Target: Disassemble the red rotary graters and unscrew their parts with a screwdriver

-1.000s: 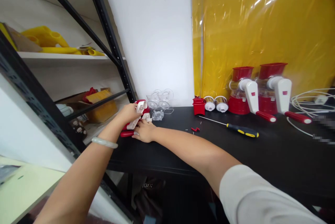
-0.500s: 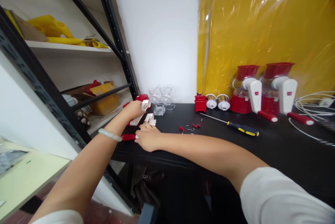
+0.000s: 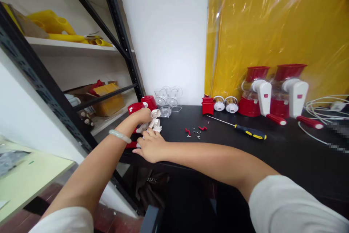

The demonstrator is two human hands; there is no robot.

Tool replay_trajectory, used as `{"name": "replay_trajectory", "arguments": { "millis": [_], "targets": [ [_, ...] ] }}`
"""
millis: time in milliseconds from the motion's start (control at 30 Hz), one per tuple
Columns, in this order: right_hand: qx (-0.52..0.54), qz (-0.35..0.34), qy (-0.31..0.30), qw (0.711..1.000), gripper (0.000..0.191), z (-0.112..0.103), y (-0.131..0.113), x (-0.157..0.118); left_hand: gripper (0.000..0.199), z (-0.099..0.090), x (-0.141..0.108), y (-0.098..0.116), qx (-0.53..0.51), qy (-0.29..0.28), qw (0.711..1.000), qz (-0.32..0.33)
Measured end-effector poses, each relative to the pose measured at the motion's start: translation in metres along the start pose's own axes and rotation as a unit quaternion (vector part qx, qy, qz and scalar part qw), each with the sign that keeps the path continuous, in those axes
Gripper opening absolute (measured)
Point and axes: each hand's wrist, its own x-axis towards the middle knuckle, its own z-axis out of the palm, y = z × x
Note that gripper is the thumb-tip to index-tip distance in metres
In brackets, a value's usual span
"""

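The left hand point(image 3: 144, 116), its fingers mostly hidden, appeared closed on a hollow white plastic crank part point(image 3: 155, 113), while the right hand point(image 3: 151, 146) lay low, at five o'clock from it, over a second white plastic crank part point(image 3: 156, 125) — whether it gripped or only steadied could not be told. Both parts were at the left end of the black tabletop point(image 3: 286, 153), and a smooth red handle point(image 3: 131, 145) stuck out at nine o'clock from the right hand, near the front edge. Handling them well seemed to call for keeping their open sides in sight, moving one part while steadying the other, and keeping the forearm off the tiny metal screws point(image 3: 194, 132) at three o'clock, which could easily scatter. Counted from the hands: two red plastic pieces point(image 3: 148, 101) toward twelve o'clock; at one o'clock, clear plastic housings point(image 3: 172, 101), seemingly two, with one clear round piece point(image 3: 165, 112); at three o'clock, two small bent red pieces point(image 3: 202, 128), several screws — too small to count surely — and one blue-and-yellow screwdriver point(image 3: 251, 132); between two and three, two metal grating drums point(image 3: 231, 105) and two assembled red-and-white rotary graters point(image 3: 264, 98).
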Motion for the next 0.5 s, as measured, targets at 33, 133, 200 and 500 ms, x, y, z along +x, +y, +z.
{"name": "replay_trajectory", "arguments": {
  "millis": [33,133,200,500],
  "targets": [
    [-0.007,0.001,0.004,1.0,0.049,0.0,0.0,0.0,0.024,0.0,0.001,-0.001,-0.006,-0.016,1.0,-0.005],
    [-0.017,0.004,0.007,1.0,0.042,-0.001,-0.001,0.002,0.03,0.001,0.002,-0.001,-0.02,-0.052,0.998,-0.015],
    [-0.016,0.004,0.005,1.0,0.039,-0.001,0.0,0.003,0.038,0.001,0.001,-0.001,-0.031,-0.059,0.998,-0.017],
    [0.055,0.026,0.043,0.997,0.058,0.008,0.02,0.025,0.049,-0.001,-0.002,-0.008,-0.004,-0.034,0.999,0.009]
  ]
}}
